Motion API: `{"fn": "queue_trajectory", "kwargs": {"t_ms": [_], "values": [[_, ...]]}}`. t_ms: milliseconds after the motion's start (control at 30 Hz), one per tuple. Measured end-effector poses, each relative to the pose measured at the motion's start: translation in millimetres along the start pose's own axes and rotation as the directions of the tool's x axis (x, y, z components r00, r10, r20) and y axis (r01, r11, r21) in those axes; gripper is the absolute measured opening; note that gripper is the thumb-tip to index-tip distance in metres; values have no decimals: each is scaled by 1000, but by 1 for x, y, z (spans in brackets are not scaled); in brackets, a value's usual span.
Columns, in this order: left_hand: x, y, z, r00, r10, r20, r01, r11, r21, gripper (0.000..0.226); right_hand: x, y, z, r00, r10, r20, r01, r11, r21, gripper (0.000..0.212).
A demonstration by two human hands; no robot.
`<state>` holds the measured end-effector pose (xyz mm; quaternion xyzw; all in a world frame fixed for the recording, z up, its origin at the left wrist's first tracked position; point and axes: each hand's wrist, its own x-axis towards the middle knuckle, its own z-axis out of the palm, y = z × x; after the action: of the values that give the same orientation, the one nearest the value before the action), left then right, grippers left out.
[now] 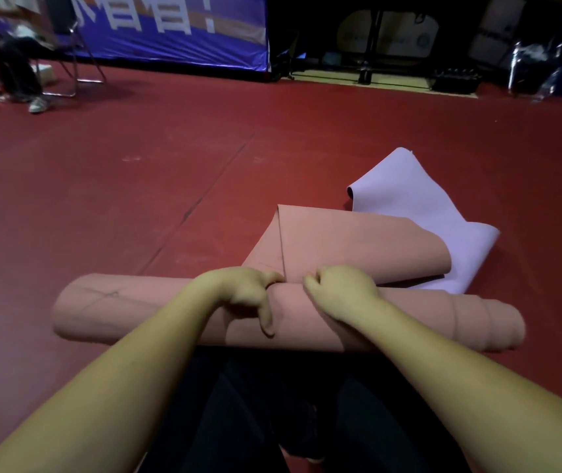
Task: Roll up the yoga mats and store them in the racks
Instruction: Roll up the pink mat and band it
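Pink yoga mat (136, 312) lies across the lower middle of the frame on the red floor (136, 182), mostly rolled into a thick tube running left to right, its right end telescoped into stepped layers. The unrolled tail of it extends up from the roll toward frame center, folded over on itself. Left hand (249, 291) sits on top of the roll near center, fingers curled over the far edge where roll meets the loose tail, thumb pointing down the near side. Right hand (337, 291) is just beside it, also on top of the roll, fingers curled down and gripping the mat at the same seam. Hands close but apart. Lavender yoga mat (436, 213) lies crumpled right of center, partly under the pink tail. Upper left: blue banner (170, 32) with white characters, a folding chair (75, 63), and a seated person's legs (17, 73). Dark equipment at upper right, too dim to tell.
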<state>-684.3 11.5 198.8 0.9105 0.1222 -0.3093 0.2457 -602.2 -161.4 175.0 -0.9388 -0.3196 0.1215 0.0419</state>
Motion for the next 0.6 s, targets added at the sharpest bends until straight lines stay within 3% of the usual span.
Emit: {"fn": "queue_trajectory", "kwargs": {"t_ms": [133,267,333,400,500,567,600], "values": [[15,1,-12,994,-15,104,28,991,-130,91,-18,-2,14,993,-3,-120,-14,990,-140,55],[22,-4,-10,996,-1,93,25,967,-253,89,-11,0,13,988,12,-151,-31,991,-127,58],[21,-12,-6,999,26,-27,-32,970,-242,94,-4,2,13,992,13,-125,-29,992,-121,59],[17,-21,7,968,76,-237,-116,980,-162,94,3,3,13,996,5,-92,-15,993,-118,61],[9,-37,47,786,203,-583,-174,979,106,83,15,3,10,999,28,-26,-30,998,-61,66],[4,-49,80,675,285,-680,-71,943,325,87,23,1,8,999,46,20,-45,998,-49,67],[3,-56,94,665,297,-685,-6,920,393,97,26,-3,8,998,39,45,-37,998,-41,67]]}}
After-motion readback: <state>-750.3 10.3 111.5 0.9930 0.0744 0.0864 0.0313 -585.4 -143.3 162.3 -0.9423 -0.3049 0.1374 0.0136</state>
